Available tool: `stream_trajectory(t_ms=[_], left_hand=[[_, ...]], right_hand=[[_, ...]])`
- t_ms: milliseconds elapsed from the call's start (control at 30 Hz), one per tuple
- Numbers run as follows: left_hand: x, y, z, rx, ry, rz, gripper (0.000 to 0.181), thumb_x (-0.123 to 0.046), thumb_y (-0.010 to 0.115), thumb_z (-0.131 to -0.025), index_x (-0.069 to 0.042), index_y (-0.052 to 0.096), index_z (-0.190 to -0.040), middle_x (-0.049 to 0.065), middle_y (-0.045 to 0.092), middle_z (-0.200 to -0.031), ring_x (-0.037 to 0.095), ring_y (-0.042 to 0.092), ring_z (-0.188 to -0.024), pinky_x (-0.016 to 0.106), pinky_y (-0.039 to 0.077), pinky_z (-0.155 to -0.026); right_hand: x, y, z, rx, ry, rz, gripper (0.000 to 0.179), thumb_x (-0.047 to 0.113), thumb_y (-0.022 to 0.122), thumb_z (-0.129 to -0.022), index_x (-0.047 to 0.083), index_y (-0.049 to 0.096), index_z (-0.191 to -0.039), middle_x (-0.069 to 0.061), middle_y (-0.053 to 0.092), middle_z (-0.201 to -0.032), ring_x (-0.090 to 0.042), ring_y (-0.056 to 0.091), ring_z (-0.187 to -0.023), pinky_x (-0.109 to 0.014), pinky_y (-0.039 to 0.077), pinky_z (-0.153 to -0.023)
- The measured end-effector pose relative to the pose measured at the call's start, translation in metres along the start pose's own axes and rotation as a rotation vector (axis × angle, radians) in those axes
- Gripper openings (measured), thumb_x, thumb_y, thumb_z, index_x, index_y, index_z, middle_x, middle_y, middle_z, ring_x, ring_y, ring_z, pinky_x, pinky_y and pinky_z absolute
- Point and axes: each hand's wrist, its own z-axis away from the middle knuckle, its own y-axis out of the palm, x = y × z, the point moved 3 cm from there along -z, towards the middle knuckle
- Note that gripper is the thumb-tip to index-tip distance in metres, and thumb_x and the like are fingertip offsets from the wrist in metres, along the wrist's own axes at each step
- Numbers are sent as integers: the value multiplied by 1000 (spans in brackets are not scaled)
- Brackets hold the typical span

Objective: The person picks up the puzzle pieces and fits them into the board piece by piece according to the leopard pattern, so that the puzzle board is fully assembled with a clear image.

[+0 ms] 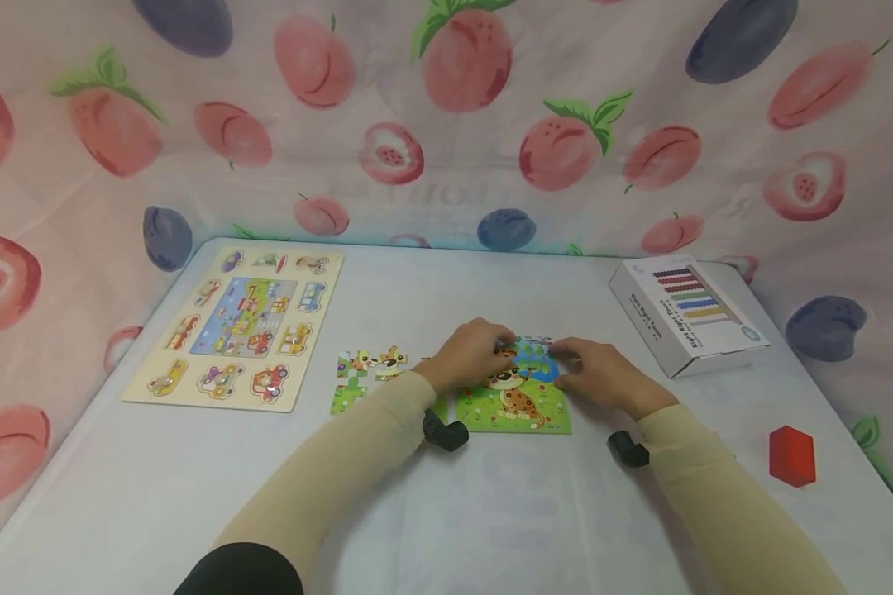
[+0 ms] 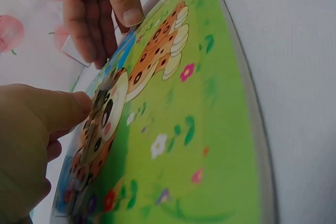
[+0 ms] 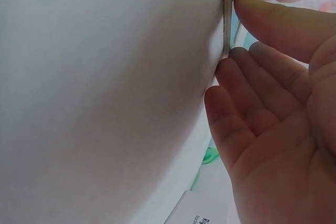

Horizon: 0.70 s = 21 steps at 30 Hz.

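In the head view, a jigsaw board (image 1: pixel 521 420) with a spotted leopard cub on green grass and blue patches lies flat at the table's middle. My left hand (image 1: pixel 470 354) is over its upper left part. In the left wrist view, the left thumb (image 2: pixel 68 109) is at the seams by the cub's head. My right hand (image 1: pixel 603 376) is at the board's upper right edge. Its straight fingers (image 3: pixel 252 85) touch the board's side, and the thumb (image 3: pixel 268 17) lies over the rim. Some jigsaw pieces (image 1: pixel 350 392) with leopard-like and green prints lie left, partly behind my left forearm.
A wooden peg puzzle (image 1: pixel 308 330) with vehicle pieces lies at the left. A white box (image 1: pixel 662 314) with coloured bars printed on it stands at the back right. A red block (image 1: pixel 792 456) sits near the right edge. Fruit-patterned cloth (image 1: pixel 446 190) hangs behind the table.
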Motion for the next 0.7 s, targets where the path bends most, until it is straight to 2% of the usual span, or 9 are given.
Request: stream_trajectory(t_ms=[333,700], left_hand=[[-7,9,-5,-39,11,-8,36,-25,66,-98,-9,66,-130,3,68,-122,22,57,-117,35,43,-102],[-11,14,-10,-60,-9,-31,39,-26,65,-97,-9,65,-132,4,68,-122,22,57,-116,37,44,-100]], right_hand=[[1,0,0,-2,2,-10,57,14,69,-93,4,49,-146,-18,48,-149,-42,39,-139,-59,31,-110],[1,0,0,-16,-12,-19,57,14,71,-92,3,50,-144,-18,50,-147,-41,40,-137,-58,32,-110]])
